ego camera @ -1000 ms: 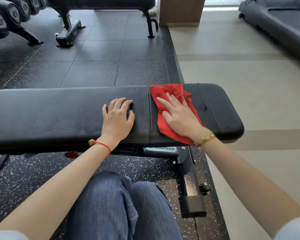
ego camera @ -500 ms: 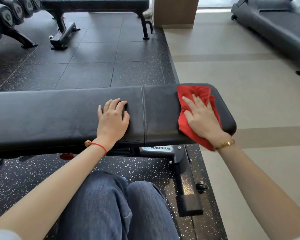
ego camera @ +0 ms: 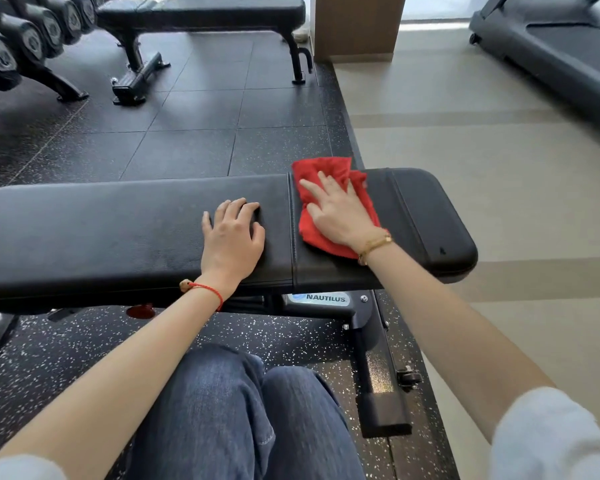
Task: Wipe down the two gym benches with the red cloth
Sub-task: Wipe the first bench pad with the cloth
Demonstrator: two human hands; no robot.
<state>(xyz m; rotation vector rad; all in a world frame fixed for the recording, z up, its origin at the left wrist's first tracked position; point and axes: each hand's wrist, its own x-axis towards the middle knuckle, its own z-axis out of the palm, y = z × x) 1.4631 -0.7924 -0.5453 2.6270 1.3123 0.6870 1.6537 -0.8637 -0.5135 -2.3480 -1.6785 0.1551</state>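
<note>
Centrally, red cloth [ego camera: 329,202]: crumpled, lying on the seat pad of the near bench [ego camera: 118,233], just right of the pad seam, its far edge at the pad's rear rim. Right hand [ego camera: 340,216]: flat upon the cloth, fingers straight and spread, grip wide, pressing. Left hand [ego camera: 232,237]: palm down on the long pad, fingers lightly bent, holding nothing. Second bench [ego camera: 201,12]: beyond, across dark floor tiles [ego camera: 194,112]. Dumbbell rack [ego camera: 21,39]: far left. Treadmill [ego camera: 551,43]: far right.
</note>
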